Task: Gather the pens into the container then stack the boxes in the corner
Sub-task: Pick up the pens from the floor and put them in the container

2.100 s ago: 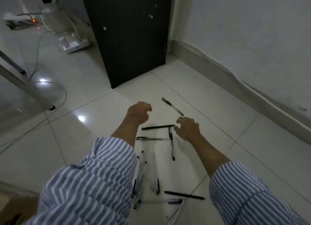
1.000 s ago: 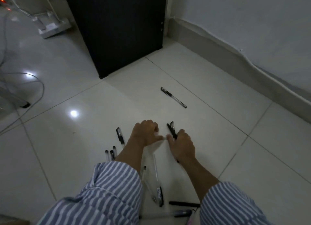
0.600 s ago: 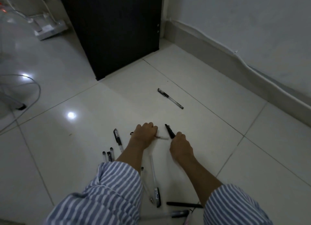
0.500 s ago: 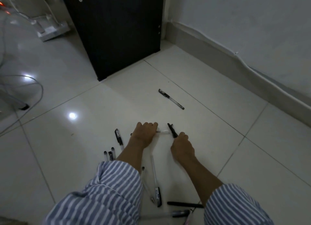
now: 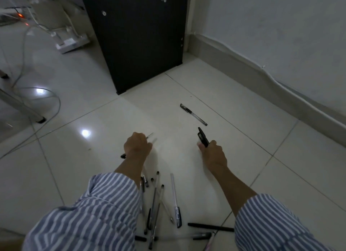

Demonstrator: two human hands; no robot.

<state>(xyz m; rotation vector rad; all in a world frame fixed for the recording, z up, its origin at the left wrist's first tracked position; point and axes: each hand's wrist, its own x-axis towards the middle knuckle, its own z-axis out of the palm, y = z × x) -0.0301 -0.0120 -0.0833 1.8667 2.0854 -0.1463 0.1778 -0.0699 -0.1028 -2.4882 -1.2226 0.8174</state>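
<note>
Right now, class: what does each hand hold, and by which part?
The right hand grips black pens by their lower ends, caps sticking up. The left hand is closed around blurred pens near their middle.

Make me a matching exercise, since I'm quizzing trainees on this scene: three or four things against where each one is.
Things:
1. lone black-capped clear pen
2. black pen caps
3. tall black cabinet
4. white power strip

Places:
A. held in the right hand
B. far left floor, cables attached
C. on the floor beyond both hands
D. standing by the wall corner

Pairs: 1-C, 2-A, 3-D, 4-B
</note>
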